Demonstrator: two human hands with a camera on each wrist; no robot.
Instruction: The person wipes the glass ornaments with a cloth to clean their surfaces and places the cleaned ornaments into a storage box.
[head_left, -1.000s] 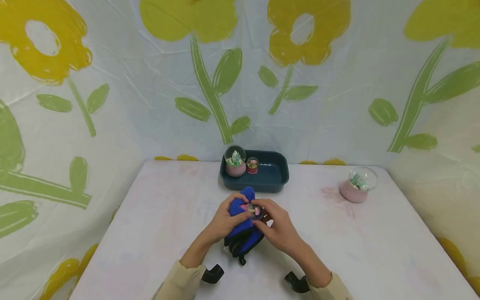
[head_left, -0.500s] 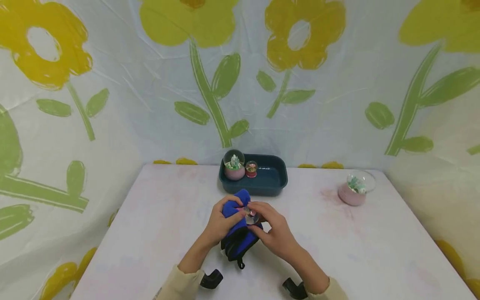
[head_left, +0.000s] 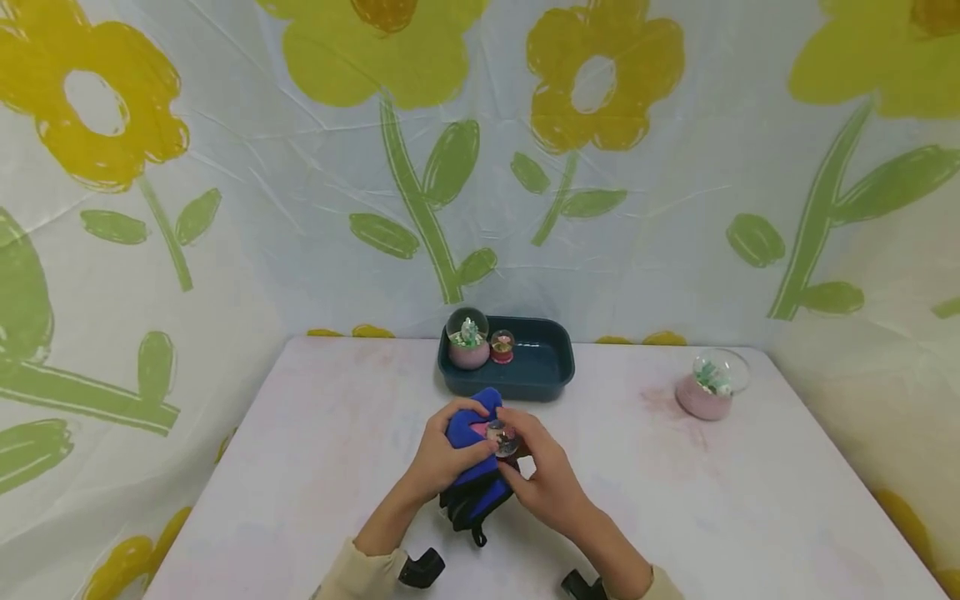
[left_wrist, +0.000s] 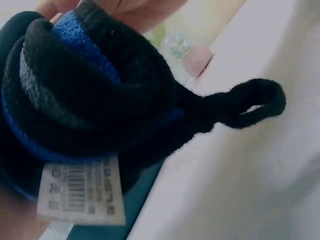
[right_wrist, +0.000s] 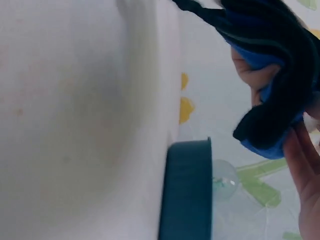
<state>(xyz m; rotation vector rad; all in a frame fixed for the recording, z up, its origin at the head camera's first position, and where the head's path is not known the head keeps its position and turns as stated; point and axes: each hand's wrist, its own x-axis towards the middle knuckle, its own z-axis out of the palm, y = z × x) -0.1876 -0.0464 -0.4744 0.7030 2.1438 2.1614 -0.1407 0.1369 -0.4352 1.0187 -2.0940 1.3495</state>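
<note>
In the head view my left hand (head_left: 441, 454) grips a bunched blue cloth (head_left: 471, 429) with black edging, its fingers over the top and thumb across the front. Part of the cloth lies around a small clear snow globe (head_left: 502, 439), with some pink showing beside it. My right hand (head_left: 547, 471) pinches this globe from the right between thumb and fingers. Below the hands hang the dark folds of the cloth. The left wrist view shows the cloth's black hanging loop (left_wrist: 257, 105) and white care label (left_wrist: 82, 192) close up; the globe is hidden there.
Beyond the hands stands a dark teal tray (head_left: 551, 387). Inside its left part are a pink-based snow globe (head_left: 468, 354) and a smaller red-based one (head_left: 502, 347). Another pink-based globe (head_left: 703, 402) sits tilted at the table's right. A flowered sheet (head_left: 315, 250) hangs behind.
The small globe has turned slightly within the fingers and cloth. Both hands keep their holds and stay near the same spot; the head view has tilted up a little.
</note>
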